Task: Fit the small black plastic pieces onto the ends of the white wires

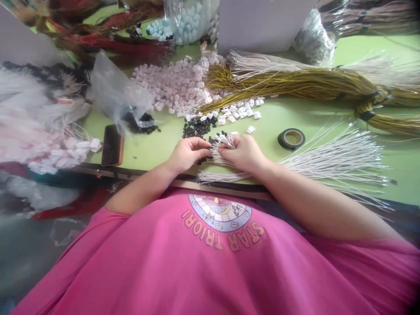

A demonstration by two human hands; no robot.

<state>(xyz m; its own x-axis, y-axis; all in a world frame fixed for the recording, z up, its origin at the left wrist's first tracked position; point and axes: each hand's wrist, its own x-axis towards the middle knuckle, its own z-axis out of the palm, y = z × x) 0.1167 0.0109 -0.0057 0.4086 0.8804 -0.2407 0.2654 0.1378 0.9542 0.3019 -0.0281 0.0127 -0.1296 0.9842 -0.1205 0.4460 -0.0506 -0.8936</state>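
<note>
My right hand (244, 151) is closed round a bunch of white wires (220, 154), whose ends stick out to the left. Facing it, my left hand (190, 154) has thumb and fingertips pinched together at those ends; what lies between them is too small to make out. More white wires (337, 159) fan out on the table to the right, under my right forearm. Just beyond my hands lie a pile of small black parts (197, 127) and scattered white connector housings (234, 114).
A phone (112, 145) and a clear plastic bag (114, 87) lie on the left, near a heap of white connectors (65, 151). A roll of black tape (291, 138) sits on the right. Yellow wire bundles (305, 81) and a pile of pinkish-white housings (170, 83) stretch across the back.
</note>
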